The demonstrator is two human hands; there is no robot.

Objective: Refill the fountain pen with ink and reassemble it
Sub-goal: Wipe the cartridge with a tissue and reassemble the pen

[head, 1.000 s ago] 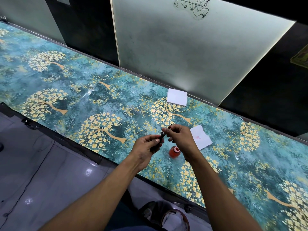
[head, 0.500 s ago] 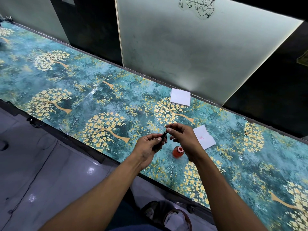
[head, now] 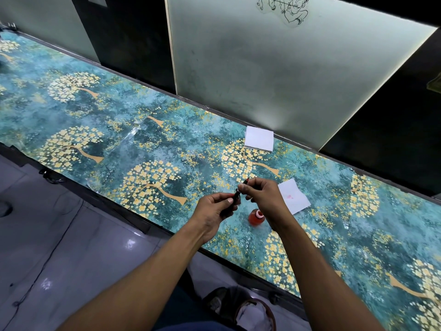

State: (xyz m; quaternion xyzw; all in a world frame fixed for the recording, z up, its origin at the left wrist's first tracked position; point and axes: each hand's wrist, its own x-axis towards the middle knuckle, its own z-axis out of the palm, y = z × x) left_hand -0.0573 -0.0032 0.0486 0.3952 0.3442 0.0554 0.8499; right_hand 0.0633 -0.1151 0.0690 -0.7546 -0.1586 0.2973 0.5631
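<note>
A thin dark fountain pen (head: 237,194) is held above the patterned table between both hands. My left hand (head: 214,211) grips its lower barrel. My right hand (head: 265,197) pinches the upper part, and a small red tip shows past its fingers. Most of the pen is hidden by fingers. A small red ink bottle (head: 256,217) with a white-rimmed mouth stands on the table just below and between my hands. Beside my right hand lies a white tissue (head: 294,195) with a faint pink stain.
A stack of white paper squares (head: 259,139) lies near the table's back edge by the frosted glass panel (head: 274,68). The teal table (head: 119,144) with yellow tree prints stretches left and right. Floor and a bin (head: 243,311) lie below the front edge.
Both hands stay on the pen above the bottle, with the fingers shifting only slightly. The camera has moved a little, so the scene sits lower right.
</note>
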